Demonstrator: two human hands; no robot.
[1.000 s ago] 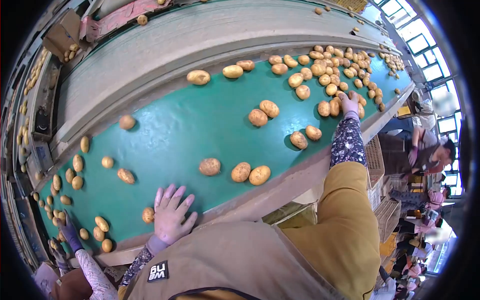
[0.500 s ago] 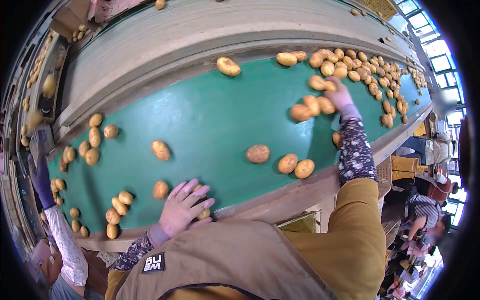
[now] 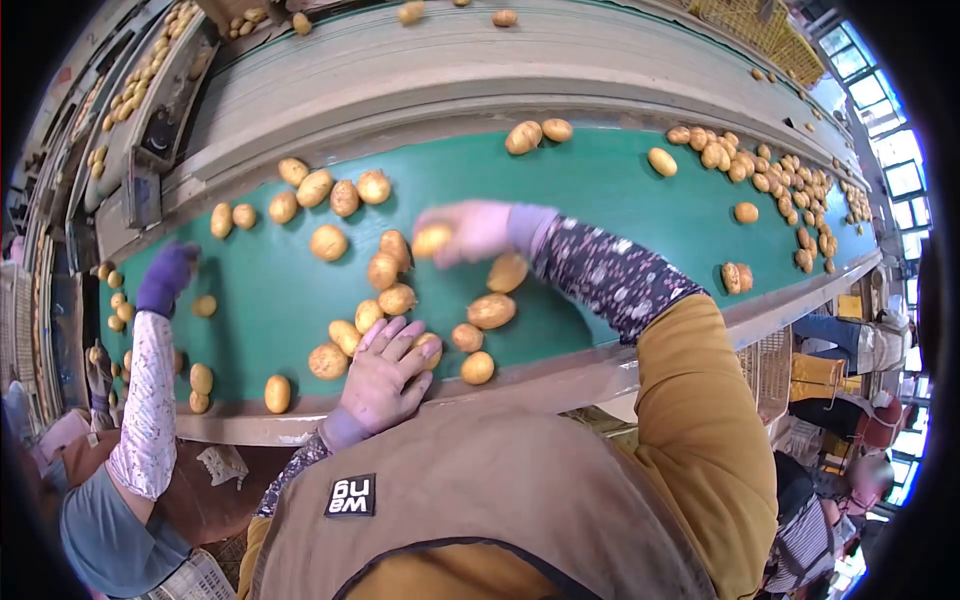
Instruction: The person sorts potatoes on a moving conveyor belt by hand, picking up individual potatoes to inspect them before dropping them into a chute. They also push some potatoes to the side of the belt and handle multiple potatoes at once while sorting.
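A green conveyor belt (image 3: 610, 190) carries many loose potatoes. My right hand (image 3: 470, 228), in a pale glove, reaches across the middle of the belt, blurred by motion, with its fingers closed on a potato (image 3: 432, 241). My left hand (image 3: 383, 376) lies flat at the near edge with its fingers spread; the fingertips touch a potato (image 3: 430, 346). A cluster of potatoes (image 3: 385, 285) lies between the two hands. Two more potatoes (image 3: 492, 311) (image 3: 477, 367) sit just right of my left hand.
A co-worker's purple-gloved hand (image 3: 166, 277) and patterned sleeve (image 3: 145, 400) reach onto the belt at the left. A dense run of potatoes (image 3: 790, 185) fills the belt's far right. A grey side wall (image 3: 450, 70) borders the far side. Another person (image 3: 860, 345) stands at the right.
My right hand has swung left from the far right pile to mid-belt, carrying a potato. The potatoes have travelled left along the belt. My left hand stayed at the near edge.
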